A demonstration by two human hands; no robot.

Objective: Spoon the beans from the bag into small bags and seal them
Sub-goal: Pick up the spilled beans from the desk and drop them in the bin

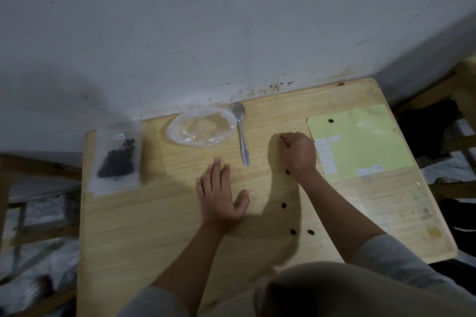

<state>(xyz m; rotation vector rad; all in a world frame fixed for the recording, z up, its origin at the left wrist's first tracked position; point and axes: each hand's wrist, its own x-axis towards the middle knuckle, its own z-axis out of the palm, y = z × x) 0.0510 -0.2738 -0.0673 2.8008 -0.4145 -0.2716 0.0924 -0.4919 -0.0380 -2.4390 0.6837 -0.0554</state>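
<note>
A small clear zip bag [117, 159] holding dark beans lies flat at the table's left edge. A larger clear plastic bag [202, 127] lies open at the back, looking empty. To its right rests a metal spoon [242, 134], bowl toward the wall. Several loose beans [283, 205] are scattered on the wood near my right forearm. My left hand [221, 195] rests flat on the table with fingers straight. My right hand [298, 153] is curled, its fingertips bunched against the tabletop; anything inside it is hidden.
The wooden table [154, 226] stands against a stained white wall. A yellow-green sheet [360, 141] with white labels and one bean on it lies at the right. Wooden frames and dark clutter sit beyond both table sides.
</note>
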